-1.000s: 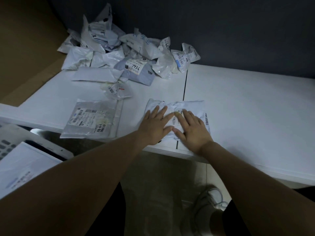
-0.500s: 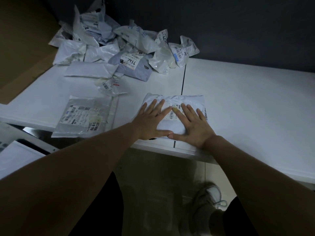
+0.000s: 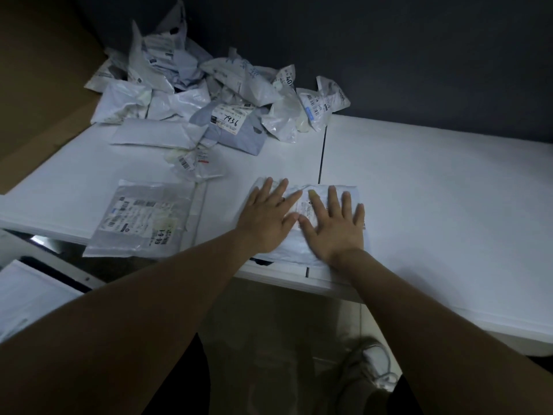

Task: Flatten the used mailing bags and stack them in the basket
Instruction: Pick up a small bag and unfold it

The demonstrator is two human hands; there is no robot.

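Both palms, the left hand (image 3: 266,223) and right hand (image 3: 335,229), lay flat with fingers straight and spread on the white mailing bag (image 3: 294,251) at the near edge of the table (image 3: 434,190). Neither grip closed on it, likely to press out air and creases. Crumpled bags (image 3: 215,94) lay heaped behind.

We log on the table (image 3: 434,190): bag heap (image 3: 209,94) rear left; lone bag (image 3: 143,217) front left; second bag (image 3: 294,250) to its right.

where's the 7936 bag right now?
Head view, upper left of centre: the 7936 bag lies at the near edge of the crumpled pile, just left of the table seam.
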